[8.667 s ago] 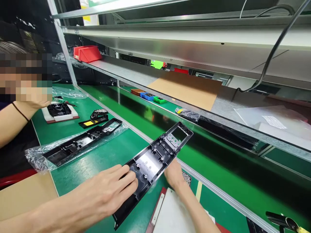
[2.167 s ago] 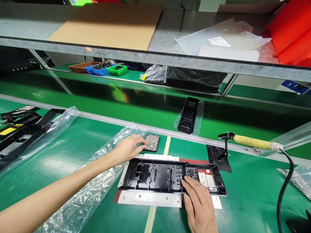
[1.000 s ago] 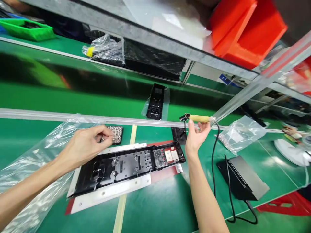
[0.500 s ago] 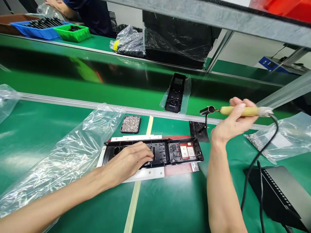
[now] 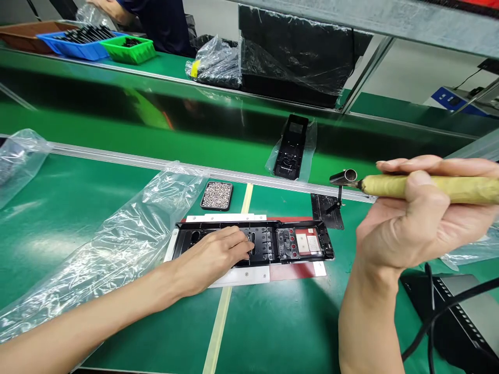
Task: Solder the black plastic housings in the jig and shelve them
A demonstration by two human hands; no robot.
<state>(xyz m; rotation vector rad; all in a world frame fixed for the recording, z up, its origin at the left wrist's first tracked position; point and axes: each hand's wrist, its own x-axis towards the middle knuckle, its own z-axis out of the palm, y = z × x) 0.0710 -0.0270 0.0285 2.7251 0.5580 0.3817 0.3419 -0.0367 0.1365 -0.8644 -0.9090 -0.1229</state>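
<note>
A long black plastic housing [image 5: 263, 245] lies in a fixture with white rails [image 5: 244, 278] and a red base. My left hand [image 5: 222, 249] rests over its left half, with fingers together and curled, their tips down inside the housing. Whatever those fingertips pinch is hidden. On the right, my right hand [image 5: 417, 218] is wrapped round the yellow handle of a soldering iron [image 5: 456, 189], raised toward the camera. The iron's tip points left and overlaps in view a metal tube holder [image 5: 343, 177] on a black stand; I cannot tell whether they touch.
A square tray of small metal parts [image 5: 217, 196] sits behind the fixture. Clear plastic film [image 5: 128, 234] covers the left. Another black housing [image 5: 291, 148] lies on a bag beyond the rail. Black cables [image 5: 431, 317] hang at right by a black-and-grey object [image 5: 452, 306]. A person works behind bins [image 5: 128, 50].
My right hand and the soldering iron have come closer to the camera and shifted right. My left hand stays on the housing. The whole view has shifted slightly.
</note>
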